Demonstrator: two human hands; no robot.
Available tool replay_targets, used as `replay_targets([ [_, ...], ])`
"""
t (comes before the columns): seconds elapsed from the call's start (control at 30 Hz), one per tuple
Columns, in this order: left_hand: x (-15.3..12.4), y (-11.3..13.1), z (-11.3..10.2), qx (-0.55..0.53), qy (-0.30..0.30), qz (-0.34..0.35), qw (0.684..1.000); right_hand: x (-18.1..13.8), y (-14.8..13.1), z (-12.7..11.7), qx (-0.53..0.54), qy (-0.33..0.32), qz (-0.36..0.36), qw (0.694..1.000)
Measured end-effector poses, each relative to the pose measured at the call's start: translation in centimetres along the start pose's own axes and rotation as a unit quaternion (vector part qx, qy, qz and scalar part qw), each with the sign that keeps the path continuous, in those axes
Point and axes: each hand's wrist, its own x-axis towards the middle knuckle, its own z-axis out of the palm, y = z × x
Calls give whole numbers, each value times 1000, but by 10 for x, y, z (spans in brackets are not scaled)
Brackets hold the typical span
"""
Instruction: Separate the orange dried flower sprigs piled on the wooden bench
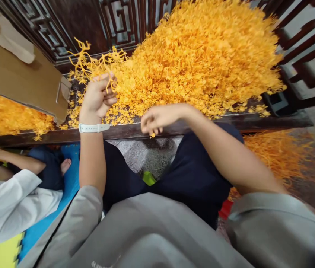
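Left grip (98,96): you're closed on a branched yellow sprig (101,61), likely held high so its branches clear the pile (202,63) at its right. Your right grip (159,119) curls loosely over the tabletop (124,130) edge; can't tell if it holds the small piece (152,135) just below.

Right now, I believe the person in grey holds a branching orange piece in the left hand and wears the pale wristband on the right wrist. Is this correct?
Not quite: the head view shows the pale wristband on the left wrist, not the right. The left hand does hold a branching orange piece.
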Motion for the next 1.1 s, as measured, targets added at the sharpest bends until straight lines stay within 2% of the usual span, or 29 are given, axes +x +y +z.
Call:
replay_targets([
  [0.03, 0, -1, 0, -6, -2, -7, 1000, 13, -1, 12, 2, -120, 42, 992],
  [0.07, 0, -1, 0, -11, -5, -12, 1000, 25, 0, 20, -5, -195, 81, 977],
  [0.1, -1, -2, 0, -14, -10, -15, 1000, 38, 2, 25, -19, -221, 112, 969],
  [0.13, -1, -2, -1, -15, -14, -17, 1000, 48, 6, 25, -35, -198, 129, 971],
  [0.2, -2, -4, -1, -13, -19, -16, 1000, 62, 15, 15, -82, -62, 123, 987],
  [0.27, -3, -6, 0, -12, -27, -10, 1000, 63, 21, -4, -137, 86, 91, 983],
  [0.3, -4, -6, 1, -12, -31, -10, 999, 60, 22, -13, -159, 133, 72, 976],
  [0.37, -6, -6, 4, -12, -43, -15, 999, 46, 16, -26, -146, 174, 31, 973],
  [0.47, -9, -6, 9, -11, -54, -18, 998, 19, -4, -25, -1, 214, -60, 975],
  [0.57, -9, -13, 14, -14, -54, -22, 998, 3, -26, -13, 152, 251, -167, 941],
  [0.63, -8, -21, 19, -6, -46, -33, 998, 3, -35, -6, 228, 273, -212, 910],
  [0.7, -6, -29, 24, 5, -36, -41, 998, 6, -40, -1, 266, 324, -225, 879],
  [0.77, -1, -33, 25, -2, -29, -36, 999, 8, -44, 4, 255, 358, -233, 868],
  [0.8, 2, -33, 23, -16, -27, -29, 999, 7, -47, 8, 237, 343, -242, 876],
  [0.83, 7, -31, 19, -35, -26, -18, 999, 4, -52, 13, 213, 289, -254, 898],
  [0.87, 12, -27, 12, -56, -25, -2, 998, -1, -59, 20, 184, 191, -266, 927],
  [0.9, 18, -22, 4, -75, -24, 16, 997, -7, -67, 27, 153, 58, -274, 948],
  [0.93, 23, -16, -5, -89, -22, 37, 995, -14, -75, 33, 121, -86, -276, 950],
  [0.97, 27, -10, -14, -94, -22, 58, 994, -22, -82, 38, 92, -213, -273, 934],
  [1.0, 30, -5, -22, -91, -22, 74, 993, -30, -87, 40, 73, -293, -269, 914],
  [1.03, 31, 0, -28, -79, -21, 83, 993, -36, -89, 38, 71, -308, -270, 909],
  [1.07, 30, 3, -31, -54, -22, 76, 995, -40, -87, 34, 94, -251, -285, 920],
  [1.1, 28, 4, -31, -22, -22, 56, 998, -42, -83, 26, 140, -136, -305, 932],
])
